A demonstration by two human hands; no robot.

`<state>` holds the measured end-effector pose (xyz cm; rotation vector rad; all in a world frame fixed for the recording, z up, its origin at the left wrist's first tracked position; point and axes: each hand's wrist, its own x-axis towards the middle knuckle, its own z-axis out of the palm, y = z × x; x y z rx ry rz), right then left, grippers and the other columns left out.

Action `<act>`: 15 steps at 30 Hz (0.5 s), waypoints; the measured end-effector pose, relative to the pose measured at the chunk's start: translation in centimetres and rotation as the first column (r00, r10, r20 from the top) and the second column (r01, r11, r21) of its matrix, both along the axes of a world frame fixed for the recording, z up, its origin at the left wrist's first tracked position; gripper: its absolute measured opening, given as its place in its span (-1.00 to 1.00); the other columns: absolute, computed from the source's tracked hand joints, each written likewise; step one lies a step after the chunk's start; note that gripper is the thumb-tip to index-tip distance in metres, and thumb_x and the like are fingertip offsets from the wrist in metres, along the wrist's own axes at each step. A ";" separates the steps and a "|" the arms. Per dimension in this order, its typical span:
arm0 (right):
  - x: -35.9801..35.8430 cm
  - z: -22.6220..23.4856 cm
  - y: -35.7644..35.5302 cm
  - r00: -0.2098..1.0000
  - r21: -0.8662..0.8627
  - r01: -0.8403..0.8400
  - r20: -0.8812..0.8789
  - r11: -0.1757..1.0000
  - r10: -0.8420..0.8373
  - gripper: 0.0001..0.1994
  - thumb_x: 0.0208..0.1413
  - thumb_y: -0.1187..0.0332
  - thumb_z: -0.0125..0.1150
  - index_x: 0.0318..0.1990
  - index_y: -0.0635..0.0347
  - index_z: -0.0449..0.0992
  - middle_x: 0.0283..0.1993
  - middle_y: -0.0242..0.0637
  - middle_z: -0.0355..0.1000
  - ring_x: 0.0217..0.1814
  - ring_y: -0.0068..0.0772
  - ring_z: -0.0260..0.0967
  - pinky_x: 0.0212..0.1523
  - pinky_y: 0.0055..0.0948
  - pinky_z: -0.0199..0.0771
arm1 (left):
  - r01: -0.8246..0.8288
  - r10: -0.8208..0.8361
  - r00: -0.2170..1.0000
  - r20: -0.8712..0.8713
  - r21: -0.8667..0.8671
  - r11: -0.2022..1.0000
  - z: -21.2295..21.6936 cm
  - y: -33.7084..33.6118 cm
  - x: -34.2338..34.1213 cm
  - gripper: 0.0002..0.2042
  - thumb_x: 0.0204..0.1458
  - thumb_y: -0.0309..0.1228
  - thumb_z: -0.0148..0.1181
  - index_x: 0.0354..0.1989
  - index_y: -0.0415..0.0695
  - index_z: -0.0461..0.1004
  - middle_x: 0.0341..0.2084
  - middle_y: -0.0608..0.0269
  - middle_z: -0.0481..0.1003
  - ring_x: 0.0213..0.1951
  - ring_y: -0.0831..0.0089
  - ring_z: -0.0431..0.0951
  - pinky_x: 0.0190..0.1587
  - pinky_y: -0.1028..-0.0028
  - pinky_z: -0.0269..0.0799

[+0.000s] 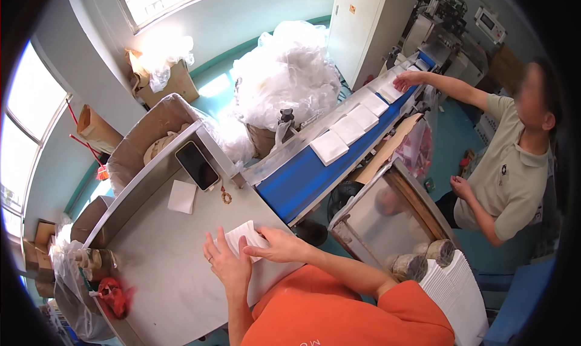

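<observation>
A white stack of what look like folded paper napkins (pixel 243 234) is between my two hands over the near right part of the grey table (pixel 163 255). My left hand (pixel 230 260) lies along its left side, fingers stretched upward, a ring on one of them. From the right, my right hand (pixel 279 245) grips the stack, with its fingers against the near right side. The stack's lower part is hidden by my hands. Farther left on the table lies a flat white napkin (pixel 181 196). Beside it are a dark phone (pixel 197 166) and a small brown beaded trinket (pixel 226 196).
A blue conveyor belt (pixel 296 186) bearing several white napkin stacks (pixel 348 130) runs to a machine at the far right. A co-worker (pixel 508 158) reaches over it. Clear plastic bags (pixel 287 74) pile behind; a lined carton (pixel 151 131) stands beyond the table.
</observation>
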<state>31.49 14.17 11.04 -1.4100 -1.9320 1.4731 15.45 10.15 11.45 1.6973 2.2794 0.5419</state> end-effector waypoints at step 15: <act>3.5 -5.4 -0.9 0.772 -0.752 0.128 -0.334 0.647 -0.541 -0.59 0.18 0.06 0.17 0.03 0.15 0.47 -0.22 -0.41 0.48 -0.24 -0.56 0.40 -0.29 -0.55 0.30 | -0.162 0.101 0.800 0.592 0.051 0.985 -1.1 -2.2 -1.2 -0.20 0.08 -0.24 0.23 0.38 -0.26 -0.12 0.31 -0.19 -0.01 0.33 -0.03 0.03 0.33 0.19 -0.02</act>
